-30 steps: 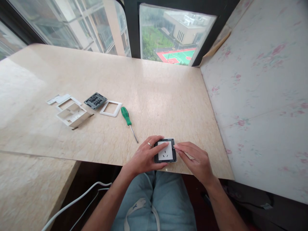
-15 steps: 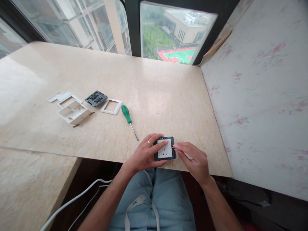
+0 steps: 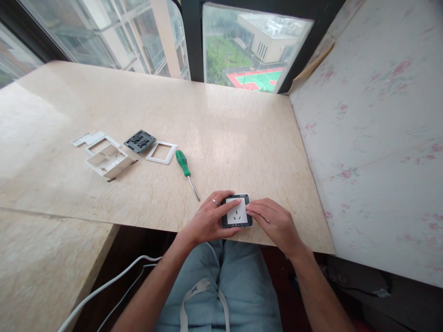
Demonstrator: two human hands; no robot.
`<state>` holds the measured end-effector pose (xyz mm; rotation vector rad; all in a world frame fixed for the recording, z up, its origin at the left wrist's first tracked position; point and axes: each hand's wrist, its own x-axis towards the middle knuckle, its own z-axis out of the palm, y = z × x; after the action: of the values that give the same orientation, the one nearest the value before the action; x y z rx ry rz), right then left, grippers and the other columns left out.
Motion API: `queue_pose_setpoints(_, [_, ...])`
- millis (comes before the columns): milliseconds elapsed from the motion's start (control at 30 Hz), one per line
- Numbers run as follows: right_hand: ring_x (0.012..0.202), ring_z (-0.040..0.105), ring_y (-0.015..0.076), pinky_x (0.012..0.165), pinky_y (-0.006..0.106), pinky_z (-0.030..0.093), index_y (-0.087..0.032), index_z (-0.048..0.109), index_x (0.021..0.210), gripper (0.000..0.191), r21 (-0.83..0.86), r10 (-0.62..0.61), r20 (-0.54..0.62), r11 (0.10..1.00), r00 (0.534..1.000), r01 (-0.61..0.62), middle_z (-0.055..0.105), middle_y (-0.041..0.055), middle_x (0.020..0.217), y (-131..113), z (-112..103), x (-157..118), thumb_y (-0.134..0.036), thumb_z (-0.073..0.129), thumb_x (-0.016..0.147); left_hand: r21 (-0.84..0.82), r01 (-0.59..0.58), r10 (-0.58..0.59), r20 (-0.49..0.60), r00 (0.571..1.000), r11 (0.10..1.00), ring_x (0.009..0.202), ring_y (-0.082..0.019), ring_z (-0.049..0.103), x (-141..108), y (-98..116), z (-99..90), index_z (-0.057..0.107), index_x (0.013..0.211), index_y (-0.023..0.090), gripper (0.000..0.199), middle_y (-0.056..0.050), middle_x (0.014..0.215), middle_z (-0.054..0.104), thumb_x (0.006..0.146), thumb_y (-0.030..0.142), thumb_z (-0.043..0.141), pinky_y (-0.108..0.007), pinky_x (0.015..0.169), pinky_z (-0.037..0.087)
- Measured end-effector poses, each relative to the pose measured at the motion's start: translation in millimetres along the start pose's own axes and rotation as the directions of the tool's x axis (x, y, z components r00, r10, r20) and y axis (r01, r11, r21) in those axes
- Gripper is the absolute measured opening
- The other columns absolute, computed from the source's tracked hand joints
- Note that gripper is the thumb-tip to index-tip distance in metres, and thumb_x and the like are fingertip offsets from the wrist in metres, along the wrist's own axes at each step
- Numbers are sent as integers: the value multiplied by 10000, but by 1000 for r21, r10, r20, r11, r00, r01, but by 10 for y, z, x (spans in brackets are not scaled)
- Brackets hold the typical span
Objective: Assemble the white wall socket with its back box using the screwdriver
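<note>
the socket panel, a white face with dark slots set in a dark gray rim, lies near the front edge of the table, just below and right of the middle of the frame. the left hand reaches it from the left side of the frame and is clamped on it: fingers over the top edge, one finger laid across the white face, the thumb along the bottom edge. a ring shows on this hand. the right hand is on the other side of the panel, its thumb and fingertips brought together at the right edge of the white face; whether they pinch something small cannot be told.

up and left of the hands, a green-handled screwdriver lies with its tip pointing down and right. further left are a white frame, a dark gray plate just beside it, and, toward the left of the frame, an open white box.
</note>
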<state>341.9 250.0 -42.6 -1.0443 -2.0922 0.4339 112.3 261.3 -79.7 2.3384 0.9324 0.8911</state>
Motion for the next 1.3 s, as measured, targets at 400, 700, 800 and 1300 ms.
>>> queue_pose_setpoints(400, [925,648,133,807,261,562,-158,708,1043,150,-14,29,49,1000,998,-28,676,69,993,75,-24,-30,-119,605,941,-50,52,-50,31,998,997,1277,-264,487,0,-16,15,548,1390,193,667,-148,1412,477,810,451,751,-409,1066,450])
queue_pose_setpoints(700, [955,617,114,818,227,538,-131,722,1021,150,30,68,75,997,995,-70,625,85,1022,62,2,-86,-99,602,936,-57,46,-45,19,999,997,1272,-271,490,-3,-19,19,561,1376,173,676,-154,1409,484,795,449,767,-413,1064,449])
queue_pose_setpoints(800, [958,615,116,813,230,538,-133,720,1024,149,34,72,75,997,995,-75,620,85,1032,61,3,-91,-100,605,935,-50,52,-51,24,998,997,1273,-266,489,-1,-13,17,561,1375,179,671,-148,1412,485,798,455,765,-409,1067,446])
queue_pose_setpoints(1300, [1040,610,145,852,270,549,-140,707,1104,209,-12,55,53,998,997,-55,610,107,1128,79,23,-204,-95,620,920,-54,83,-81,47,996,995,1295,-266,482,-3,-17,14,567,1369,193,662,-139,1428,473,801,474,759,-413,1080,439])
